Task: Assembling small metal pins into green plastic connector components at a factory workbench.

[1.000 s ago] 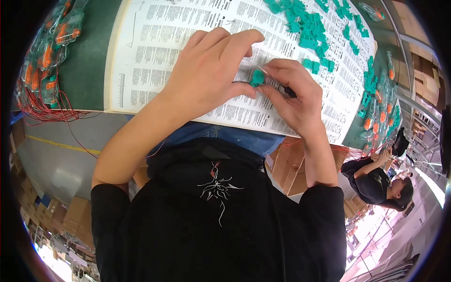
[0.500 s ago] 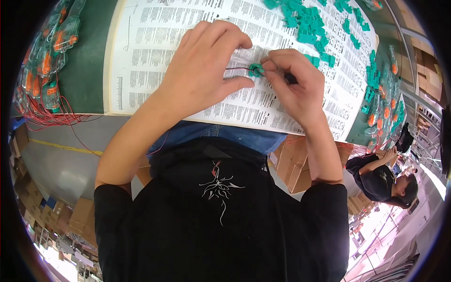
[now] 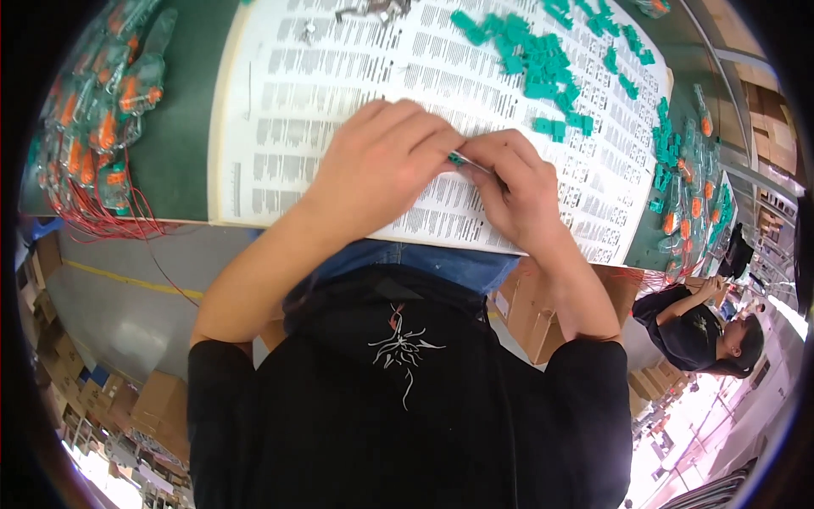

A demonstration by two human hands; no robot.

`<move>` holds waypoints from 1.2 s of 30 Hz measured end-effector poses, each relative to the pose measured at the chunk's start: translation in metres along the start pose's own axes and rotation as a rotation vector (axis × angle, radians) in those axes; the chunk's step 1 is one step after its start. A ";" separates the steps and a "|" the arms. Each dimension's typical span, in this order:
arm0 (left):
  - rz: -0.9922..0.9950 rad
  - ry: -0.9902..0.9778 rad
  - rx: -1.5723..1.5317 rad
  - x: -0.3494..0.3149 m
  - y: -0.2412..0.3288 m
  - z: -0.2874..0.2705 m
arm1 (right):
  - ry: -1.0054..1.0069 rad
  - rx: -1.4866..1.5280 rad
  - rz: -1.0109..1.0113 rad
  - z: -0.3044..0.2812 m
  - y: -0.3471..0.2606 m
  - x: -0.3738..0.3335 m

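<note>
A worker's left hand [image 3: 381, 165] and right hand [image 3: 521, 182] meet, fingertips pinched around a small green piece [image 3: 456, 158] mostly hidden by the fingers, over a printed sheet [image 3: 292, 174] whose top is cut off. Beyond lie loose green parts [image 3: 543, 64] and hard-to-make-out metal bits [image 3: 377, 12] at the top edge. At left, clear plastic cases [image 3: 106, 131] with orange insides overlap beside tangled red wires [image 3: 106, 226].

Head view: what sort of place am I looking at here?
Probably a factory or assembly workshop: loose green plastic pieces spread over the work surface, clear-and-orange parts bunched with red wires, and cardboard boxes on the floor.
</note>
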State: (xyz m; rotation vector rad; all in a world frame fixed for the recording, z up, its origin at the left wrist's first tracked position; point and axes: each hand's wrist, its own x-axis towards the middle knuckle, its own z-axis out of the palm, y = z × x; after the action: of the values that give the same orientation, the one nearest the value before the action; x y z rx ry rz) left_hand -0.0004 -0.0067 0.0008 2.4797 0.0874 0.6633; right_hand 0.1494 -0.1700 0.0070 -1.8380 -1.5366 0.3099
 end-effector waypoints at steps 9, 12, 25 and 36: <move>0.049 0.249 -0.090 0.008 0.047 -0.040 | 0.197 0.384 -0.015 -0.028 -0.064 0.009; 0.050 0.285 -0.070 0.010 0.053 -0.049 | 0.218 0.315 -0.102 -0.029 -0.070 0.014; -0.686 -0.213 -0.415 -0.020 0.047 -0.148 | 0.205 0.809 0.150 -0.125 -0.018 0.023; -0.545 0.412 0.733 -0.027 -0.141 -0.383 | 1.085 1.111 0.111 -0.337 0.101 -0.013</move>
State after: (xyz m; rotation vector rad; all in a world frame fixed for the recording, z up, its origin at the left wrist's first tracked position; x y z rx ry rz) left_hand -0.1953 0.3002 0.1874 2.7163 1.3144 1.0018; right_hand 0.4223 -0.3081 0.1806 -0.8646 -0.3190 0.1101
